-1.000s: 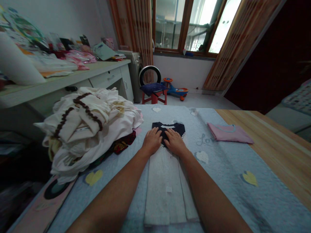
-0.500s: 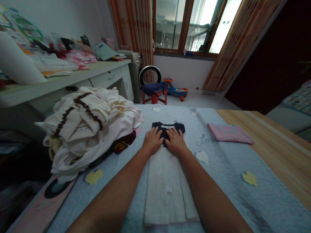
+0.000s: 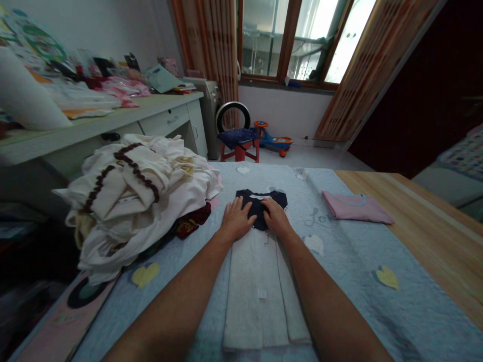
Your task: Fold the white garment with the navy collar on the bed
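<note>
In the head view, the left hand [image 3: 237, 219] and the right hand [image 3: 277, 218] lie on the navy top of a white and navy dress [image 3: 256, 296], folded along its length, in the middle of a pale blue quilted blanket [image 3: 350, 281]. The cloth looks soft and light, so it may slide; the shoulders seem the best place to hold. The fingers [image 3: 238, 205] are open and press flat on the cloth, not clenched. A heap of white clothes [image 3: 132, 201] lies to the left.

Navy bodice [image 3: 253, 200] partly covered, desk clutter [image 3: 113, 85] too small to tell, white roll [image 3: 26, 90] cut off at left
</note>
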Available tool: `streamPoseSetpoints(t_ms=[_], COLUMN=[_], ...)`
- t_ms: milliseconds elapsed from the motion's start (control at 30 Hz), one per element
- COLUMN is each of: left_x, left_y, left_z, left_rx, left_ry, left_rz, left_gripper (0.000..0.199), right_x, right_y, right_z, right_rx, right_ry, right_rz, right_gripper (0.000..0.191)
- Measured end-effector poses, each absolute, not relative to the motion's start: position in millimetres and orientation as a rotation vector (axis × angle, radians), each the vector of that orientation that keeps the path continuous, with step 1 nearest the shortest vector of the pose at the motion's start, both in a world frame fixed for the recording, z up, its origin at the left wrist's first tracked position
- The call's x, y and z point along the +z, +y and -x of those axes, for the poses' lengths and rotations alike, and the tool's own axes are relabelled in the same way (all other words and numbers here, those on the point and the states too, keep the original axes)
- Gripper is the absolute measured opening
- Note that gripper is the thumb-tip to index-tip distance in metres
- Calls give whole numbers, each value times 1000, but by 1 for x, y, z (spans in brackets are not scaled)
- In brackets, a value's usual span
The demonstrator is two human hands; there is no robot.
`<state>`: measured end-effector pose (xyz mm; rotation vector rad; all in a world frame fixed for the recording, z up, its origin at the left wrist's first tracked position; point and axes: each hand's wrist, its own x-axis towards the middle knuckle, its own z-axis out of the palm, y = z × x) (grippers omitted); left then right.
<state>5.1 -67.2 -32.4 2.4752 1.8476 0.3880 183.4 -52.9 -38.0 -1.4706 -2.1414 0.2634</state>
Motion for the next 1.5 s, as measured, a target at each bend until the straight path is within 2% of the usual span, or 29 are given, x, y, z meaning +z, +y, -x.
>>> streamPoseSetpoints(t_ms=[333, 900, 1067, 1333, 1500], left_x=[-33, -33, -28, -26, -29], left_y=[-66, -65, -67, -69, -67], left_z=[-5, -5, -6, -7, -7], left_rx=[412, 431, 399, 357, 374], left_ry=[1842, 1795, 1787, 1825, 1852], left_rz=[-2484, -2509, -2498, -2427, -2443], left_gripper=[52, 48, 49, 62, 58], right_x=[-33, -29, -27, -28, -27], right_y=[-55, -59, -60, -59, -57], right_z=[-179, -178, -178, -179, -183], right_rx=[197, 166, 159, 152, 162], right_ry=[-2338, -2359, -2383, -2389, -2308], right_rz=[1506, 1567, 1622, 1714, 1631], right_gripper=[45, 48, 50, 53, 51])
